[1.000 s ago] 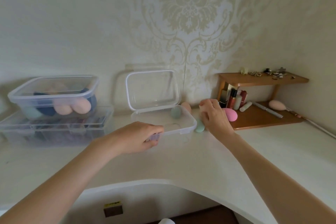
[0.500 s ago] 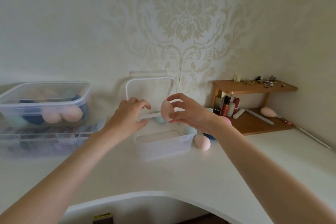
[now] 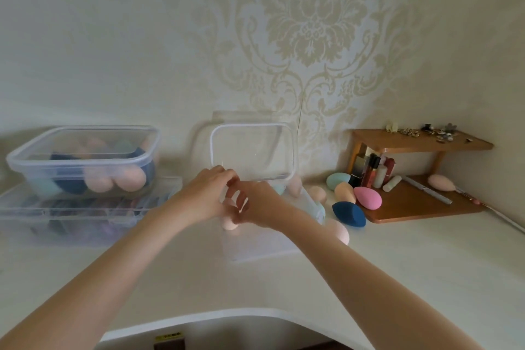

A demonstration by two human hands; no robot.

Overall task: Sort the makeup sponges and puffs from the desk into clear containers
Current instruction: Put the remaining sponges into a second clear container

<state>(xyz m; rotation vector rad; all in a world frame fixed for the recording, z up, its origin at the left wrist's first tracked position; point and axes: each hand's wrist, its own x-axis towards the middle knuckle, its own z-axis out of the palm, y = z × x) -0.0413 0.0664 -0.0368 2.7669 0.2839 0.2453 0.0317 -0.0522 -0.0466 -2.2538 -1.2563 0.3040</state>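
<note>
A white desk (image 3: 397, 278) with a curved front edge runs along the patterned wall. At its left lies a flat clear organiser tray (image 3: 85, 207), a lidded clear tub (image 3: 82, 162) stacked on top. In the middle sits an open clear container (image 3: 264, 239), blurred. To its right, loose sponges lie on the desk: a navy one (image 3: 349, 214), a hot-pink one (image 3: 367, 198), a peach one (image 3: 344, 192), a mint one (image 3: 338, 180). A small wooden shelf (image 3: 412, 202) stands in the corner.

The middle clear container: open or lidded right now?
Open. Its lid stands upright behind the clear container, leaning toward the wall, and both hands reach in over the rim.
</note>
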